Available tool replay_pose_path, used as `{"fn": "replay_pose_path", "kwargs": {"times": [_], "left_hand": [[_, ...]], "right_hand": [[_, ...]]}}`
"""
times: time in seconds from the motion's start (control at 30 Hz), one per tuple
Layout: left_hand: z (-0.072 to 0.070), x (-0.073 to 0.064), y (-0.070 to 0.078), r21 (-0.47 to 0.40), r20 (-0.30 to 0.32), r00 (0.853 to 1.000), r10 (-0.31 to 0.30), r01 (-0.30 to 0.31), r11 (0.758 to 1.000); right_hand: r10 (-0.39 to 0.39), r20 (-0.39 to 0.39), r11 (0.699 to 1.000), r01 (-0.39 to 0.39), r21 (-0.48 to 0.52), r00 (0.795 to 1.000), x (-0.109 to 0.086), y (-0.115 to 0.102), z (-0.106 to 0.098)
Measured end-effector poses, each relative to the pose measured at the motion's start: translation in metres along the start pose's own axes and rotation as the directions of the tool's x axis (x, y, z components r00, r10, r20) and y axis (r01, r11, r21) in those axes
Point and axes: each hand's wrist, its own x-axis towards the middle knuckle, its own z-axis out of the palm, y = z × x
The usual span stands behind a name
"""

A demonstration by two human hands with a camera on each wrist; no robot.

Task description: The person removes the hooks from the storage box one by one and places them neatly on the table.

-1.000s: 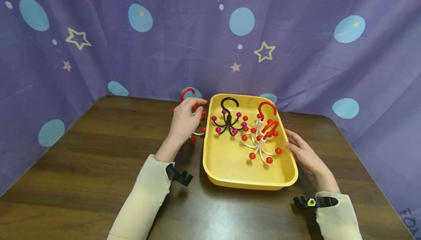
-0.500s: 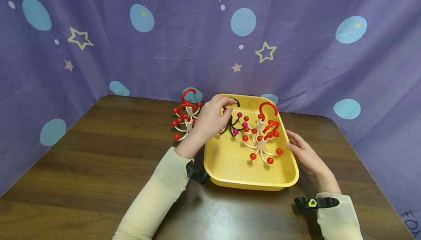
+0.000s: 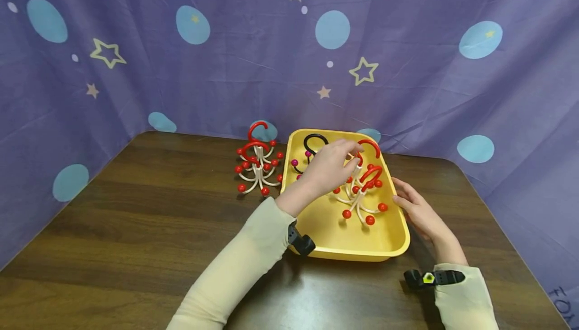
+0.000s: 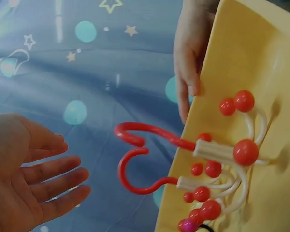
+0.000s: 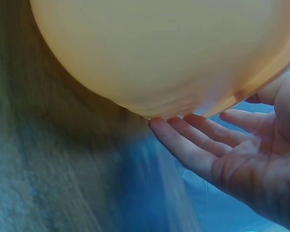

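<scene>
The left hand (image 3: 327, 167) moved right, from above the outer hangers (image 3: 259, 172) on the table (image 3: 135, 229), across the yellow tray (image 3: 325, 229) to its rear red-hooked hanger (image 3: 372, 143), partly covering that; the outer hangers came into full view; the black-hooked hanger (image 3: 305, 144) became half hidden.

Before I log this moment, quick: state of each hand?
Left hand: open, holding nothing.
Right hand: open, touching the outside of the yellow tray.
</scene>
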Motion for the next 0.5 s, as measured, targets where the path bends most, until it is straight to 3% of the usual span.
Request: {"fn": "replay_pose_path", "kwargs": {"times": [0.5], "left_hand": [[0.036, 0.019, 0.011, 0.046, 0.196, 0.980, -0.010, 0.001, 0.999]], "right_hand": [[-0.028, 0.016, 0.999, 0.027, 0.035, 0.999, -0.001, 0.001, 0.001]]}}
